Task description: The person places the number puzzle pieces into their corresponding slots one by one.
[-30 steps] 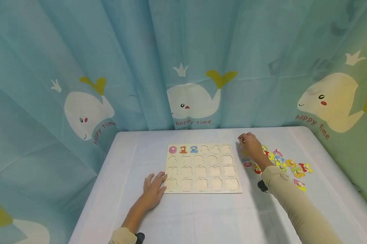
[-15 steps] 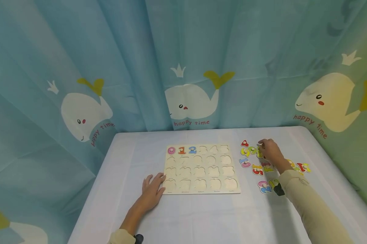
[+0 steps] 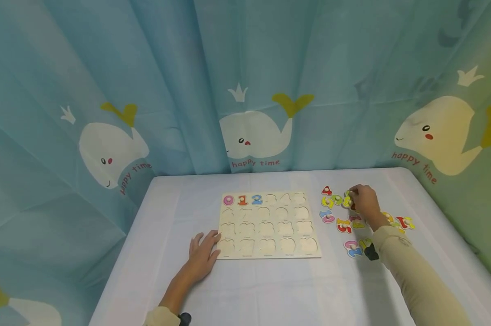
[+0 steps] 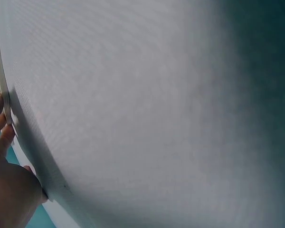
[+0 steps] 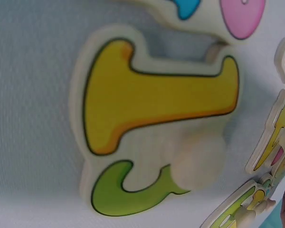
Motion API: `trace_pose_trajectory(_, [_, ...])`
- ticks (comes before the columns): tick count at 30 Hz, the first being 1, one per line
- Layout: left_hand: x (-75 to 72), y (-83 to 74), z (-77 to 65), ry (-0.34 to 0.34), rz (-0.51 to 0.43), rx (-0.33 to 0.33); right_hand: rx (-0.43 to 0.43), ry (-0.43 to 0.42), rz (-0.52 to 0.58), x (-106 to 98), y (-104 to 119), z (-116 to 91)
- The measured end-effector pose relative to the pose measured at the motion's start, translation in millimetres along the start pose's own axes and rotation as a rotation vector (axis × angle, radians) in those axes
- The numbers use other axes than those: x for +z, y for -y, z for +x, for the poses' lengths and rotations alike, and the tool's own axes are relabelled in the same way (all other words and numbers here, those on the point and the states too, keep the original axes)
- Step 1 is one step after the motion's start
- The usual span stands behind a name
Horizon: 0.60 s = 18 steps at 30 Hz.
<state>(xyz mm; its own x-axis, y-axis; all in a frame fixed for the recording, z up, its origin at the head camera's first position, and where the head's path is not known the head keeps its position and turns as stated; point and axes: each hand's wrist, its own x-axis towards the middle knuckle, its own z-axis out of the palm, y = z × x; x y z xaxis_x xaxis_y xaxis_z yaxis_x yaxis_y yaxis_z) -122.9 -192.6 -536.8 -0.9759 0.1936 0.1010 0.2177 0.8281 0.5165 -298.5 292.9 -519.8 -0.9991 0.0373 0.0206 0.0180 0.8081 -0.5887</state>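
Observation:
A pale wooden number puzzle board lies on the table, with a pink 0, an orange 1 and a blue 2 in its top row. My left hand rests at the board's left edge, fingers spread, fingertips on the rim. It shows at the left border of the left wrist view. My right hand is over the loose pieces at the right, its fingertips pinching a yellow-green number puzzle piece. In the right wrist view only a sliver of that hand shows, so its grip is hidden there.
Several knobbed number pieces lie right of the board, among them a red 4, a blue and pink 10 and a red 15. A yellow and green piece fills the right wrist view. A curtain hangs behind the table.
My right hand has moved right from the far-left end of the loose pieces, uncovering the red 4, then down onto the yellow-green piece. The left hand has stayed at the board.

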Motion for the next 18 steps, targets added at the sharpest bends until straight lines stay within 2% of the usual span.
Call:
trace_pose_trajectory(3, [1.1,0.4,0.5,-0.003,0.002,-0.001,0.006,-0.07,0.024,-1.8,1.4,-0.9])
trace_pose_trajectory(6, [0.6,-0.7,0.5,-0.005,-0.001,0.001,0.006,-0.1,0.04,-3.5,3.3,-0.6])
trace_pose_trajectory(12, [0.4,0.3,1.1,-0.013,-0.017,0.011,0.005,-0.097,0.026,-1.4,9.1,2.7])
trace_pose_trajectory(18, [1.1,1.2,1.8,-0.005,-0.017,0.007,-0.079,-0.103,-0.006,6.9,19.3,4.0])
